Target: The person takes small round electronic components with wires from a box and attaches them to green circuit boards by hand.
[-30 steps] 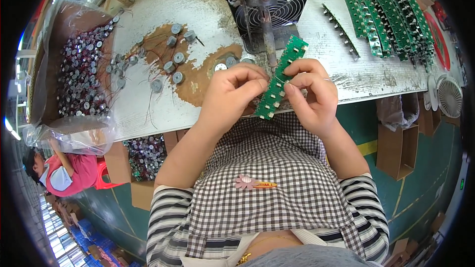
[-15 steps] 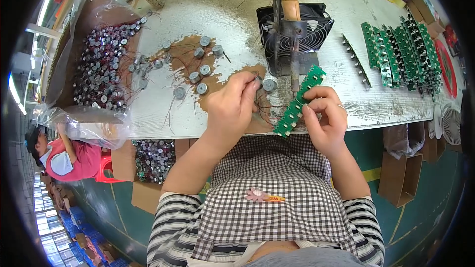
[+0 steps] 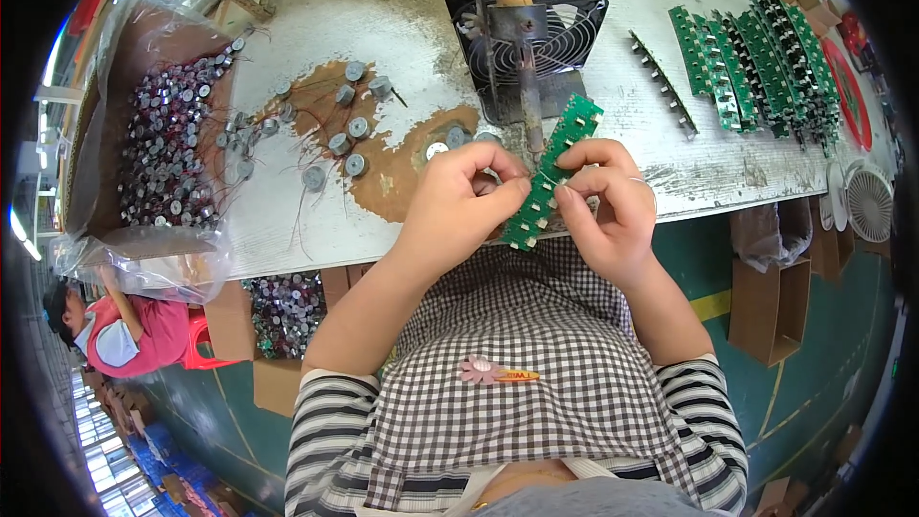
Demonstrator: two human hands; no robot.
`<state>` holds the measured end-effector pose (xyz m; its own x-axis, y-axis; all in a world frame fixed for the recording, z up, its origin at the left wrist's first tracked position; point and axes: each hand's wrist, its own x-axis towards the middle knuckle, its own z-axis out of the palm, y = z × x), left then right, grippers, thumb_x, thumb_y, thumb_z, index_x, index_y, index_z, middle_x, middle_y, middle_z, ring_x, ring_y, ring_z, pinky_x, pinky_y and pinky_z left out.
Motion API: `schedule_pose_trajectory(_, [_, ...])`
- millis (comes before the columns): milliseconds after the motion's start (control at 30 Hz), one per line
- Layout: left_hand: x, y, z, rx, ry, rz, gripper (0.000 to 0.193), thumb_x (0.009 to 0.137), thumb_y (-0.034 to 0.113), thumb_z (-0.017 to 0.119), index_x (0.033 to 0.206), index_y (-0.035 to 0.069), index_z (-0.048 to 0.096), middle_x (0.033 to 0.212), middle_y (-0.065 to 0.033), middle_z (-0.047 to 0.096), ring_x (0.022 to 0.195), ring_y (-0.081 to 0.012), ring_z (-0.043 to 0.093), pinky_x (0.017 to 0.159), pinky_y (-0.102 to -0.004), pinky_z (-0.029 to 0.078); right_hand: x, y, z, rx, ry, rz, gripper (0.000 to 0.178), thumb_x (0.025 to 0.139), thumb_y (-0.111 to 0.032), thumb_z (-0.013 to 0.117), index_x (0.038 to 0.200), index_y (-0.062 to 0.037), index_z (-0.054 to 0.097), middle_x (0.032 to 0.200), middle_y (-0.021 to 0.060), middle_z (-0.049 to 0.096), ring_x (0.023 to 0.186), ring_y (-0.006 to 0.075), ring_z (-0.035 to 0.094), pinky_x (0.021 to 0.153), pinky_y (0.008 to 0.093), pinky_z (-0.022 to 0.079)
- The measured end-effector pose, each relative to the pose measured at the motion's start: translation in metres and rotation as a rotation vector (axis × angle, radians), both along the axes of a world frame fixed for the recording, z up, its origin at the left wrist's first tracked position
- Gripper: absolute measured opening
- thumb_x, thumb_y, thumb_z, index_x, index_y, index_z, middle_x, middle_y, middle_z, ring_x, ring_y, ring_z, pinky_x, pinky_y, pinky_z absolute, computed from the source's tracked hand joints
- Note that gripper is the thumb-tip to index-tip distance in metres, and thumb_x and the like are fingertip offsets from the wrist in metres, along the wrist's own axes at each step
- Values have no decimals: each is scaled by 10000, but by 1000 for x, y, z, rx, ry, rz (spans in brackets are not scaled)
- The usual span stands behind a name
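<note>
My right hand (image 3: 613, 215) grips a long green circuit board (image 3: 576, 124) by its right edge, holding it slanted above the table's front edge. My left hand (image 3: 464, 196) is closed in a pinch, its fingertips against the board's left edge. Whatever those fingertips hold is too small and covered to make out. Just beyond the board, the metal rod of a soldering iron (image 3: 529, 86) points down, its tip close to the board's left side. Several small round motors (image 3: 458, 137) with thin wires lie beyond my left hand, partly hidden by it.
A plastic-lined carton (image 3: 96, 124) full of small motors stands at the left. Behind the iron is a black fan (image 3: 574, 19). Several green boards (image 3: 756, 67) are stacked at the right, with a single board (image 3: 662, 84) nearer. A person (image 3: 134, 330) sits at the far left.
My left hand has moved from the motors rightward to the board's edge. The board's upper part now lies beside the iron's tip. The whole view has shifted slightly.
</note>
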<state>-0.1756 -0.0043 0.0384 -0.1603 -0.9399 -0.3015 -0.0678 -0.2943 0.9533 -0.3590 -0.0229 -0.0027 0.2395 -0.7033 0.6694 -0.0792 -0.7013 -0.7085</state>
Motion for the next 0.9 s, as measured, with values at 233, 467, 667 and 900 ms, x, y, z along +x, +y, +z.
schedule_pose_trajectory(233, [-6,-3,-6,-137,27,74,70,799,31,630,805,-13,576,769,-30,599,622,-42,533,530,-191,427,2,0,5,19,34,-28,114,732,78,656,773,21,567,892,171,604,673,154,588,531,238,453])
schedule_pose_trajectory(467, [-8,4,3,-116,-16,42,69,799,3,632,790,-14,567,876,-57,617,706,-60,556,613,-193,463,0,2,2,-56,41,-49,131,718,77,667,778,23,564,902,169,598,646,145,572,533,227,454])
schedule_pose_trajectory(667, [-6,8,-7,-187,-10,38,75,806,21,641,812,-16,576,890,-57,618,710,-54,552,610,-181,455,-2,8,1,51,-44,7,131,720,77,656,782,29,551,903,180,598,640,139,569,539,227,462])
schedule_pose_trajectory(900, [-13,6,-5,-174,42,136,82,803,36,644,802,-18,582,726,-3,600,598,-22,521,506,-182,412,0,7,0,46,-1,-29,109,739,78,638,795,26,560,912,168,600,597,128,557,524,231,454])
